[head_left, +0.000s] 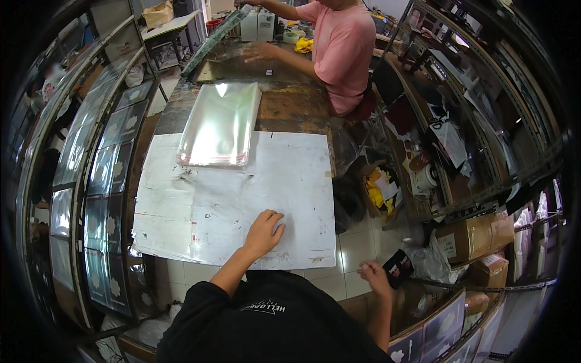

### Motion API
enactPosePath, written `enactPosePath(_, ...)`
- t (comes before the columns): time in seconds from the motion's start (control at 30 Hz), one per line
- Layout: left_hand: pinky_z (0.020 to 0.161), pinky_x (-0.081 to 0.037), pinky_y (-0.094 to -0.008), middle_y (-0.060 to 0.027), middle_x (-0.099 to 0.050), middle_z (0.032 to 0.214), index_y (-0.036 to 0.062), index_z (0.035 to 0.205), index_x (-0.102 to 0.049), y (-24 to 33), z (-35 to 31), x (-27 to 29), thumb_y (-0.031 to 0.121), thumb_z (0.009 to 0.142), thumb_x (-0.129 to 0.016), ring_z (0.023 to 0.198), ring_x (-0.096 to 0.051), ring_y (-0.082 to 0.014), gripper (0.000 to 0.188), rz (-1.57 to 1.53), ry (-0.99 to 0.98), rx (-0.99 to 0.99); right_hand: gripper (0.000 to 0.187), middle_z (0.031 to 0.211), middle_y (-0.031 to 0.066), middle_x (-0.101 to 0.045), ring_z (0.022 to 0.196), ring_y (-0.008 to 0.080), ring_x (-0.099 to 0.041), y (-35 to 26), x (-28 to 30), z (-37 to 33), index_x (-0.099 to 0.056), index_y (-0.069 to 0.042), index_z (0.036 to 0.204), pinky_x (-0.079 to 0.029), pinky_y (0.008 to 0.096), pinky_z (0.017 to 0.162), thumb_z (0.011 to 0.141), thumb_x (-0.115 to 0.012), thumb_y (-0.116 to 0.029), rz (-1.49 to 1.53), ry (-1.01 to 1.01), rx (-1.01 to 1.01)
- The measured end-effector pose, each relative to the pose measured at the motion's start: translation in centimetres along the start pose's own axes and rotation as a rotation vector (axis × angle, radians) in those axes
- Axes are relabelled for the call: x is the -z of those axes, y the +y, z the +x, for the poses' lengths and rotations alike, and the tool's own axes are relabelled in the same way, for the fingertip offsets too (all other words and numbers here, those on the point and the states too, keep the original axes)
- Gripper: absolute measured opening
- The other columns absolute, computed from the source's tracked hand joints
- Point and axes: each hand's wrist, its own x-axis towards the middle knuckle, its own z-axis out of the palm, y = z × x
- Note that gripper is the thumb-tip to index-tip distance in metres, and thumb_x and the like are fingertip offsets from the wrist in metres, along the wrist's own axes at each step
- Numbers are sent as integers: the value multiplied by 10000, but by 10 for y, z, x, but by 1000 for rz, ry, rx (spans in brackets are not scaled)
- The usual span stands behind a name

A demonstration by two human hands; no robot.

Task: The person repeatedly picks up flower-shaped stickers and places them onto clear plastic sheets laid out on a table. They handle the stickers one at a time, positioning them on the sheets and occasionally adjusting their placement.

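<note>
A long, worn, dark wooden counter (290,109) ran away from the person, and a big white scuffed rectangular sheet (242,199) covered its near end. On the far edge of that sheet lay a stack of clear glossy plastic bags (219,124), reaching onto the bare wood beyond. Racks of flat packaged pictures with pale flower prints (106,181) stood along the left side. At the far end another person in a pink shirt (342,48) leaned over the counter. Brown cardboard boxes (475,236) sat on the floor to the right. The left hand (264,233) rested flat and open on the white sheet, holding nothing. The right hand (375,277) hung off the counter's side, fingers loosely curled, near a small dark packet (397,266); I could not tell whether it gripped anything.
</note>
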Motion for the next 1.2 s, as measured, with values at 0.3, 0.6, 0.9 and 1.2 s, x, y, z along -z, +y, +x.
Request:
enactPosePath(0.3, 1009, -433, -467, -245, -522, 1299, -13, 1296, -553, -11, 64, 26, 113, 826, -702, 1190, -513, -410, 509, 302, 219, -171, 341, 1056, 87, -658, 972, 199, -680, 51, 12, -26, -613, 19, 1175, -531, 310, 800, 977, -618, -259, 79, 104, -121)
enactPosePath(0.6, 1157, -263, -544, -207, -358, 1506, -57, 1455, -356, -26, 146, 69, 183, 738, -758, 1424, -311, -356, 857, 943, 330, -93, 338, 1049, 84, -664, 961, 194, -682, 77, -18, -46, -623, -4, 1177, -535, 320, 785, 971, -623, -272, 174, 129, -150)
enactPosePath(0.9, 710, -517, -492, -142, -618, 894, 42, 870, -684, -42, 143, 16, 143, 831, -598, 849, -634, -335, 138, 795, -106, -125, 319, 1062, 86, -673, 929, 183, -661, 69, -27, -43, -635, -8, 1170, -523, 333, 821, 965, -619, -251, 170, 130, -91)
enactPosePath(1.2, 662, -554, -399, -181, -675, 772, 15, 1340, -505, 101, 108, -110, 56, 850, -620, 680, -689, -314, 504, -115, -555, -16, 548, 1488, 198, -413, 1358, 324, -449, -99, -62, -26, -539, -55, 1353, -449, 382, 1050, 923, -665, -371, -39, -140, 336)
